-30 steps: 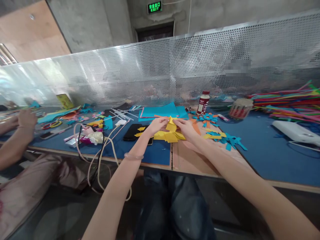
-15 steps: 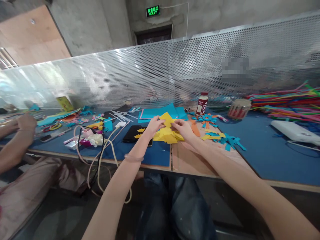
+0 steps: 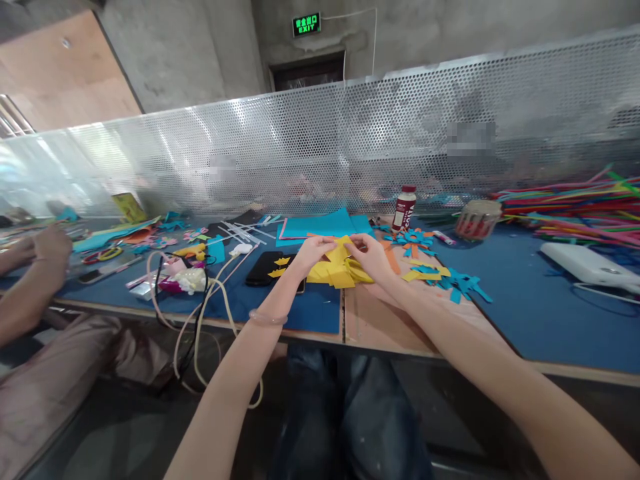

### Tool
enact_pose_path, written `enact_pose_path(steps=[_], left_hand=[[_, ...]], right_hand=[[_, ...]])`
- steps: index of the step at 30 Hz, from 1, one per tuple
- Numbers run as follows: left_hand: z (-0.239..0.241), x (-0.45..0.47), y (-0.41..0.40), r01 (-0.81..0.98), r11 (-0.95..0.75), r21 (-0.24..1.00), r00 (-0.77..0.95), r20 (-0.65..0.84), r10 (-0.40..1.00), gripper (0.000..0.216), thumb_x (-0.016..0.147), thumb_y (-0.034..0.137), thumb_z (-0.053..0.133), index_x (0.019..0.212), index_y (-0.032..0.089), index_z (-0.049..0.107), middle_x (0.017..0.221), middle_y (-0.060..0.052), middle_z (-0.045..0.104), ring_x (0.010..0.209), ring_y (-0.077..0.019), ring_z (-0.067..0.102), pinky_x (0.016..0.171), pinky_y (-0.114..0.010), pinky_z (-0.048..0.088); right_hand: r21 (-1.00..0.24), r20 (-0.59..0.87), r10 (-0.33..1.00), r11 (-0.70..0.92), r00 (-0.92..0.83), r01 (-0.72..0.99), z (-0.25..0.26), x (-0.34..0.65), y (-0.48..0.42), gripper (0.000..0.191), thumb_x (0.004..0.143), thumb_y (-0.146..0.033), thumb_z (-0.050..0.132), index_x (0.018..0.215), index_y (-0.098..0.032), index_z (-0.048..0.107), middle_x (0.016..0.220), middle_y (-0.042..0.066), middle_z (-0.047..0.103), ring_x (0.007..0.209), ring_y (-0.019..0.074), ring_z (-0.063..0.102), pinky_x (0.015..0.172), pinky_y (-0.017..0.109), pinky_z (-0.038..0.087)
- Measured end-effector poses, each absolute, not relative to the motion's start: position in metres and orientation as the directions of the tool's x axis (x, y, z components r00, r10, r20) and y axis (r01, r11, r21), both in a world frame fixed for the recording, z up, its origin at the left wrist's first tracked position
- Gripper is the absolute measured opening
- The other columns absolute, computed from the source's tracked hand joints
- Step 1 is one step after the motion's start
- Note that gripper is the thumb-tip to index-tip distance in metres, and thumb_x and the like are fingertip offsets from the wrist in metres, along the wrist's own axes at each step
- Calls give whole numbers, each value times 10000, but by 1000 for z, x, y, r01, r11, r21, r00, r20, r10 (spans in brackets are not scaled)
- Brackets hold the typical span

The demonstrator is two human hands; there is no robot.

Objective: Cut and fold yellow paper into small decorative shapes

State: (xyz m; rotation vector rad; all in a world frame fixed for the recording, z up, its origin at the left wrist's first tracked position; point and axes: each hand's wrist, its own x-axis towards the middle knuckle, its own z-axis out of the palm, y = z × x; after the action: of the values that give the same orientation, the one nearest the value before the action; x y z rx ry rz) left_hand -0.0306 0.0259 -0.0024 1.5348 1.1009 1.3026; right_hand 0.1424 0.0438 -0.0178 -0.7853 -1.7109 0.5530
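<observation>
The blue worktop point(image 3: 280, 307) is carrying a heap of yellow paper point(image 3: 335, 270) near its middle seam. The left hand point(image 3: 313, 251) and right hand point(image 3: 370, 257) are both pinching a yellow paper piece point(image 3: 341, 249) above that heap, each grip closed on it.

Left hand point(image 3: 313, 250) and right hand point(image 3: 369, 255) pinch yellow paper piece point(image 3: 340, 252) between fingertips; yellow paper pile point(image 3: 334, 274) directly beneath, black phone point(image 3: 267, 267) left of grip.

yellow paper point(image 3: 334, 265), turquoise sheets point(image 3: 320, 223), blue table mat point(image 3: 540, 293), black phone point(image 3: 265, 267), red-capped bottle point(image 3: 405, 208), perforated silver screen point(image 3: 310, 147)
</observation>
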Motion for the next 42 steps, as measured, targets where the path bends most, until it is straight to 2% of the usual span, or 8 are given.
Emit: enact_pose_path(steps=[6,14,21,27,30,34,37,42], left_hand=[[-1,-29,24,0,-225,974,150,223,963,299,706,333,644,934,140,637,932,-89,643,828,-181,589,676,-285,487],[1,-29,24,-211,-200,957,204,243,948,289,730,327,618,946,137,643,948,-80,648,841,-176,602,744,-300,478],[3,-30,22,-233,-230,945,216,280,935,364,713,353,657,996,125,628,931,-89,646,794,-150,602,717,-276,475],[0,-31,27,-102,-265,959,120,277,954,373,699,364,677,995,142,631,904,-87,659,765,-150,606,717,-289,479],[0,-32,25,-26,-273,962,102,274,956,353,707,350,670,1002,159,637,889,-84,667,783,-170,612,718,-296,478],[3,-33,22,78,-310,948,61,306,950,309,679,301,694,951,158,654,891,-85,672,825,-192,607,742,-303,469],[6,-34,21,132,-358,925,46,355,934,237,679,286,685,876,156,668,905,-82,671,867,-198,597,773,-299,460],[8,-36,21,211,-436,875,95,426,900,215,702,308,654,848,150,675,895,-76,664,846,-178,591,781,-287,457]], right_hand=[[-491,802,577,785,-157,378,-16,144,41,185,833,-313,508,891,-203,645,909,71,631,872,210,545,805,376,437],[-269,873,400,872,-279,408,-16,149,48,203,868,-303,490,917,-238,676,928,60,646,903,201,551,850,384,424],[-203,855,356,898,-376,390,-16,151,49,204,865,-286,499,965,-260,675,1016,73,637,960,214,541,857,408,434],[-352,842,444,882,-307,313,-14,149,45,190,846,-296,515,909,-241,685,982,66,646,954,206,564,871,397,453],[-569,746,624,779,-235,263,-12,149,43,193,820,-312,532,920,-223,672,934,53,660,848,189,600,800,372,494],[-852,496,830,522,-255,41,-10,152,44,205,745,-330,601,885,-191,658,858,43,667,765,177,623,696,334,533],[-917,384,869,399,-313,-16,-10,155,47,211,693,-329,649,831,-169,662,805,38,660,691,152,623,670,308,532],[-916,370,852,402,-371,10,-14,154,49,243,672,-343,663,837,-164,663,776,33,654,639,132,603,629,284,519]])
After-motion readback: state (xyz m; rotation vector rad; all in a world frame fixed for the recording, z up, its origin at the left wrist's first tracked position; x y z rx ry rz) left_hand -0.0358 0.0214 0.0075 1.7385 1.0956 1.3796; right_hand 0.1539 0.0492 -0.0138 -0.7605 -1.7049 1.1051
